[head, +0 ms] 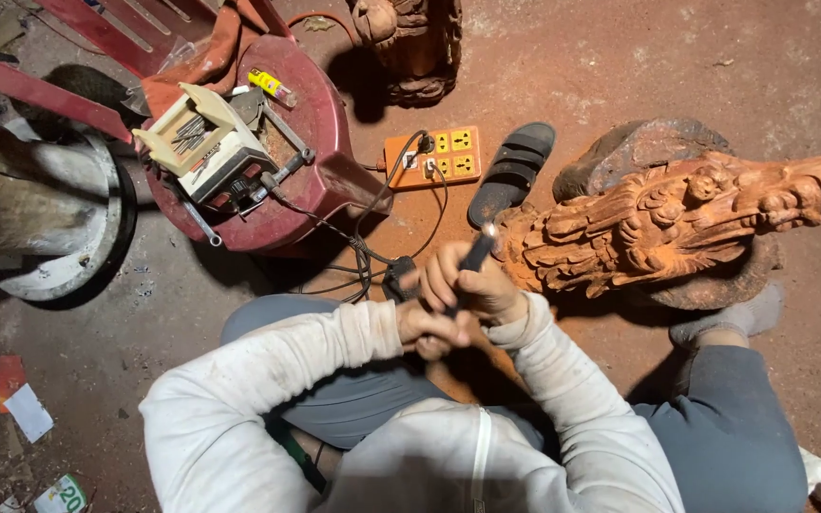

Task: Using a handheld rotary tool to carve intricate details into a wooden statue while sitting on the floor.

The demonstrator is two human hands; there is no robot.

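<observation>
Now | right hand (472, 285) grips slim dark rotary tool (477, 253) | left hand (427, 331) clasps its base | rough reddish wood carving (658, 223)

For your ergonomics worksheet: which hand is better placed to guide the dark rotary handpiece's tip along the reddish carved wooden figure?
Probably the right hand: it grips the dark rotary handpiece near its tip, at the reddish carved wooden figure. The left hand sits lower, behind it.

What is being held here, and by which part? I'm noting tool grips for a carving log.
A dark rotary tool, gripped around its handle by the right hand; the left hand closes beneath it.
</observation>
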